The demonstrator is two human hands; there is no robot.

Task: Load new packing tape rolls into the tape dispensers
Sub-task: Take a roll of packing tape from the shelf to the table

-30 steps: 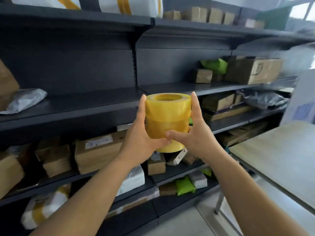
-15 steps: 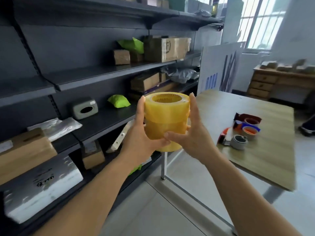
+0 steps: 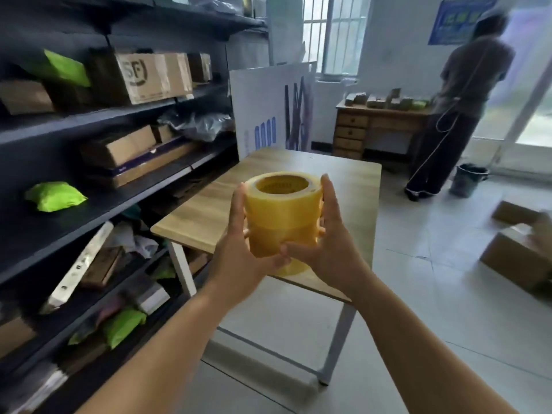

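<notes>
A stack of yellow packing tape rolls [image 3: 282, 216] stands upright between my two hands at chest height, its hollow core facing up. My left hand [image 3: 239, 249] clasps the stack's left side and my right hand [image 3: 325, 243] clasps its right side, thumbs meeting at the front. The stack hangs in the air over the near end of a wooden table [image 3: 355, 186]. No tape dispenser shows on the table; my hands and the rolls hide part of its top.
Dark shelving [image 3: 98, 204] with cardboard boxes and green parcels runs along the left. A white board [image 3: 268, 109] leans at the table's far end. A person [image 3: 466, 115] stands by a wooden desk [image 3: 373, 124] at the back. Cardboard boxes [image 3: 519, 255] lie on the floor at right.
The view has swung right from the shelves toward the table and room. My hands keep the same hold on the tape stack, which now sits over the table's near end.
</notes>
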